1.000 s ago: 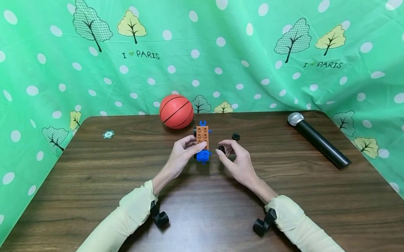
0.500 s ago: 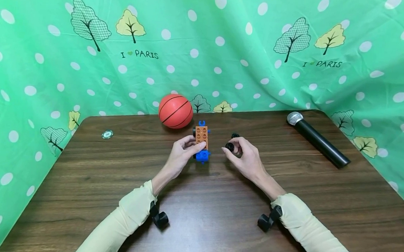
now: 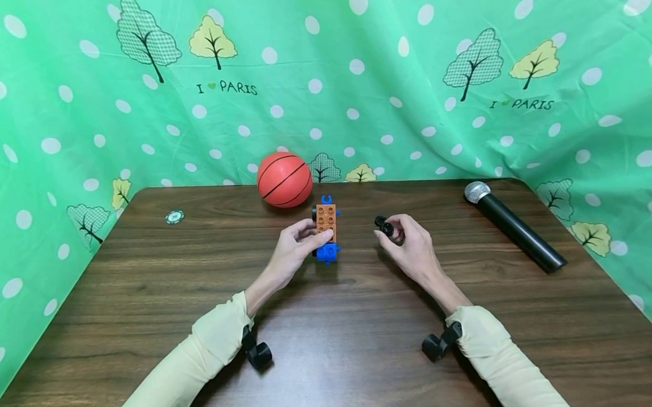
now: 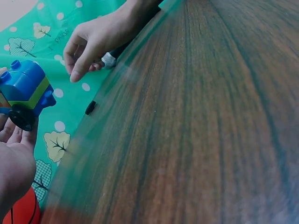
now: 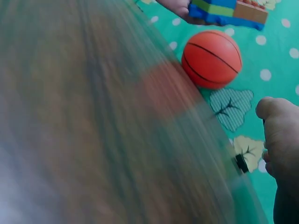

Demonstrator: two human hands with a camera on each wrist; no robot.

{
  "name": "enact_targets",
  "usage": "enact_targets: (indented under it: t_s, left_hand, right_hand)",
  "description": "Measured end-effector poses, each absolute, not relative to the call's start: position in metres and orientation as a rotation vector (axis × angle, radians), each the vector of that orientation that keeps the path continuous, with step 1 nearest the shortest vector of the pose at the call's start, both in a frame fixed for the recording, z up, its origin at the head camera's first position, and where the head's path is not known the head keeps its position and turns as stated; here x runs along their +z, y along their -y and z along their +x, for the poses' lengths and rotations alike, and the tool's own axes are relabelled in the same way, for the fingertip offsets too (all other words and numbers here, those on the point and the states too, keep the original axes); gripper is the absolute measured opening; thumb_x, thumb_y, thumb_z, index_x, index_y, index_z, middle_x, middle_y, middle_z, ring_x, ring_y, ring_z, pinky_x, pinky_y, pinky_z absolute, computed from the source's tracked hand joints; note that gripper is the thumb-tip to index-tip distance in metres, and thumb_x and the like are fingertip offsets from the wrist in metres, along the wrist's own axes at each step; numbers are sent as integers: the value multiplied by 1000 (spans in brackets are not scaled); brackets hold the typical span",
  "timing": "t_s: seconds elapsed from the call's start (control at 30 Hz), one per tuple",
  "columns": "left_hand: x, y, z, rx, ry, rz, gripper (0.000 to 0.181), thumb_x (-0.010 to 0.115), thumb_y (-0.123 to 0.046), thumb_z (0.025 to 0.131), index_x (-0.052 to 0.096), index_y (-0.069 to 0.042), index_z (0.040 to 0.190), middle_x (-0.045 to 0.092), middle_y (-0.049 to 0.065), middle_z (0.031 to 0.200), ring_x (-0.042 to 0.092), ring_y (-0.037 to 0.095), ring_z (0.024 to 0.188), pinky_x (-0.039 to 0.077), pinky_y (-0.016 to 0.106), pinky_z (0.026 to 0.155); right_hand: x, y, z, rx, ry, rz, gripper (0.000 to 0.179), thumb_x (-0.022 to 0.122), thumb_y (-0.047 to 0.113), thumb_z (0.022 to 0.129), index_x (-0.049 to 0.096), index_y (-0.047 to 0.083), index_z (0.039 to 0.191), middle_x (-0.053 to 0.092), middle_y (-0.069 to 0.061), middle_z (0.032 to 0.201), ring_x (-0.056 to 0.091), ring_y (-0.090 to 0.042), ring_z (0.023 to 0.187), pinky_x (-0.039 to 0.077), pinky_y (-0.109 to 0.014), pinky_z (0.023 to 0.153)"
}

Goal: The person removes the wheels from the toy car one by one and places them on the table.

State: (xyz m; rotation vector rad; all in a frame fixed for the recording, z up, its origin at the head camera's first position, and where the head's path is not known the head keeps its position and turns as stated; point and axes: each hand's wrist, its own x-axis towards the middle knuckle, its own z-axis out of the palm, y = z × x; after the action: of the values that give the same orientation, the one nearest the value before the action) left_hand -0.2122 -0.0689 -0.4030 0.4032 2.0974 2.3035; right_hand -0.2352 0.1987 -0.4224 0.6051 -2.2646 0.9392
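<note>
My left hand (image 3: 292,246) grips a toy block train car (image 3: 326,219) above the table, thumb over its orange studded top. The car has a blue hook at its far end, a blue block at its near end, and a green layer showing in the left wrist view. Black wheels (image 4: 22,119) sit on its left side; bare blue pegs stick out on the right. To the right, my right hand (image 3: 413,246) pinches a small black wheel (image 3: 387,229) between thumb and fingers. Another black wheel (image 3: 380,220) lies on the table right by those fingertips.
A small red basketball (image 3: 285,180) stands at the table's back edge, behind the car. On the right lies a black microphone (image 3: 515,226); a poker chip (image 3: 175,217) is at the left. The wooden table (image 3: 339,354) ends at a green printed curtain (image 3: 312,59).
My right hand has moved right and slightly away from me, carrying the wheel from beside the car to the other wheel. My left hand and the train car have stayed in place.
</note>
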Motion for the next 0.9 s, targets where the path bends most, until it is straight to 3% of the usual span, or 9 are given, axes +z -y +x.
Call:
enact_targets:
  t_s: [0.37,0.9]
  left_hand:
    - [-403,70,-212,2287,-2111,383,29,72,-15,94,66,4,115,66,4,100,60,16,94,51,25,84]
    - [-405,69,-213,2272,-2119,361,30,73,-14,93,65,4,116,64,5,102,58,17,97,51,24,85]
  right_hand:
    - [-426,-216,-253,901,2368,487,26,80,12,91,65,-1,107,58,-13,83,56,-25,75,45,-39,67]
    - [-433,-231,-270,818,2495,442,26,75,12,96,63,-3,114,58,-20,94,59,-35,84,49,-50,76]
